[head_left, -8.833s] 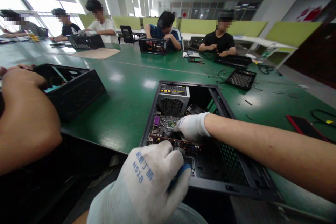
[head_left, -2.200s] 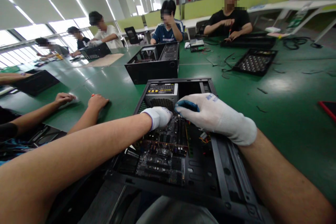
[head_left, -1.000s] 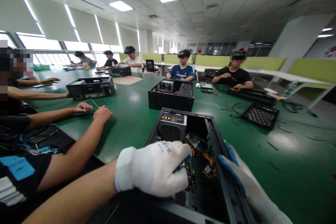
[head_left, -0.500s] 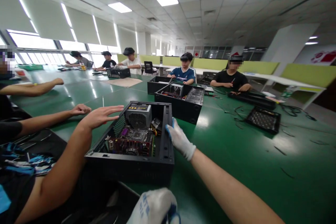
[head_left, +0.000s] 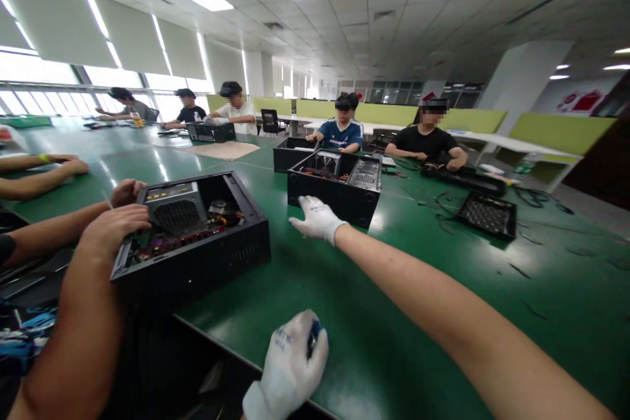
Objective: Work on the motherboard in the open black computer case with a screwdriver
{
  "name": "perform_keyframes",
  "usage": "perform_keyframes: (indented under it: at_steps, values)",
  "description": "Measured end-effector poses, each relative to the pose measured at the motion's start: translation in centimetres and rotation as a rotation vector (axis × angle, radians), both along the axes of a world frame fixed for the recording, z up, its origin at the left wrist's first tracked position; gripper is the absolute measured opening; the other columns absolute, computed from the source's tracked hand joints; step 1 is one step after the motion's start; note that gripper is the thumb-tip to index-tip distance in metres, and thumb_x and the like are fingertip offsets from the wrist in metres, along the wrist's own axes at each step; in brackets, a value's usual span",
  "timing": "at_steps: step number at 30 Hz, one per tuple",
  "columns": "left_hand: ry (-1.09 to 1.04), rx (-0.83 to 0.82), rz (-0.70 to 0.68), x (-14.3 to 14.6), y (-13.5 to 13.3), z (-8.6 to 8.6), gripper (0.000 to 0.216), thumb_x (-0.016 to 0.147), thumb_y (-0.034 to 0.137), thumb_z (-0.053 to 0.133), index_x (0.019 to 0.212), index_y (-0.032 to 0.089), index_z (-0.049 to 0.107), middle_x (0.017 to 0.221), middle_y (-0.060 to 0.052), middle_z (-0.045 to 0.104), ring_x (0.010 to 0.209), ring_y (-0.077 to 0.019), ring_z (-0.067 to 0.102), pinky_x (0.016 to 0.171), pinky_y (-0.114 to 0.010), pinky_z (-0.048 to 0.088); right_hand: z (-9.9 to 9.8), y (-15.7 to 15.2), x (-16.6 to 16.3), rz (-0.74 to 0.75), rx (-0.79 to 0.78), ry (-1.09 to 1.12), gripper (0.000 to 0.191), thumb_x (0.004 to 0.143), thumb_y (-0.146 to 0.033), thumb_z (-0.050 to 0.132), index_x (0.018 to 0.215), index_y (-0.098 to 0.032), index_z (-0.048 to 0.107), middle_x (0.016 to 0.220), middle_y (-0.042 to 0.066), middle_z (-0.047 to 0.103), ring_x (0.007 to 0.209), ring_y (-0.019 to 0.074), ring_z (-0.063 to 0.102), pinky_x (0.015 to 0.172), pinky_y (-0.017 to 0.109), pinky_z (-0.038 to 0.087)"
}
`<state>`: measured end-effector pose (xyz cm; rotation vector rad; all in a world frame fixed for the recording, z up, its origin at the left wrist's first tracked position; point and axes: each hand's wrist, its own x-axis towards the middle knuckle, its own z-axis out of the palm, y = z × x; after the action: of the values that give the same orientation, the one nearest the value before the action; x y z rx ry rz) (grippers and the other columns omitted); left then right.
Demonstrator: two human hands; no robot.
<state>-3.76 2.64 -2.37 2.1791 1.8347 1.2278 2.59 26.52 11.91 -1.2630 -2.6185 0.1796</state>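
My right hand (head_left: 317, 220), in a white glove, lies stretched out with fingers apart on the green table (head_left: 394, 315), just in front of an open black computer case (head_left: 335, 191); it holds nothing. My left hand (head_left: 290, 367), also gloved, rests curled at the table's near edge with a bit of dark blue showing between the fingers. Another open black case (head_left: 197, 243) with a power supply and motherboard sits to the left. A co-worker's bare hand (head_left: 115, 230) grips its left edge.
Several people sit round the long table with other cases (head_left: 211, 132). A black perforated tray (head_left: 487, 215) and loose cables (head_left: 443, 200) lie at right. More bare arms (head_left: 39, 170) of other people rest at the far left.
The case with the motherboard has slid left into the co-worker's hands. My right hand let go of its edge and reached forward to the farther case. My left hand came up at the table edge.
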Motion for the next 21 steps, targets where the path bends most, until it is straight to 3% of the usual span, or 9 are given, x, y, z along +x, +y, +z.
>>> perform_keyframes:
  at_steps: [5,9,15,21]
  values:
    - [-0.003,-0.013,0.001,0.5,-0.3,0.1,0.013,0.098,0.029,0.046,0.1,0.024,0.058,0.078,-0.004,0.066,0.068,-0.0204,0.067,0.065,-0.033,0.053,1.7,7.2,5.0,-0.267,0.094,-0.153,0.077,0.093,-0.046,0.056,0.151,-0.001,0.037,0.159,0.03,0.034,0.149,0.0411,0.026,0.119,0.053,0.019]
    - [-0.006,-0.01,0.009,0.6,-0.1,-0.2,0.012,0.098,0.029,0.046,0.1,0.025,0.057,0.078,-0.003,0.066,0.068,-0.0206,0.067,0.066,-0.034,0.051,2.2,10.5,7.3,-0.381,0.092,-0.24,0.077,0.092,-0.047,0.058,0.151,-0.002,0.039,0.151,0.028,0.045,0.139,0.0387,0.041,0.113,0.049,0.032]
    - [-0.022,-0.045,0.007,0.6,0.0,0.1,0.012,0.098,0.03,0.045,0.097,0.024,0.056,0.077,-0.003,0.064,0.069,-0.0205,0.066,0.066,-0.034,0.051,2.1,11.4,7.5,-0.473,0.173,-0.291,0.053,0.097,-0.046,0.062,0.142,-0.019,0.054,0.146,0.014,0.053,0.129,0.0314,0.054,0.105,0.054,0.046]
    - [-0.059,-0.032,0.01,0.5,-0.1,-0.1,0.014,0.099,0.029,0.045,0.1,0.023,0.058,0.079,-0.003,0.065,0.07,-0.0198,0.066,0.068,-0.033,0.052,2.7,9.6,7.5,-0.454,0.214,-0.32,0.045,0.098,-0.043,0.063,0.134,-0.018,0.06,0.139,0.012,0.059,0.122,0.0283,0.059,0.102,0.052,0.05]
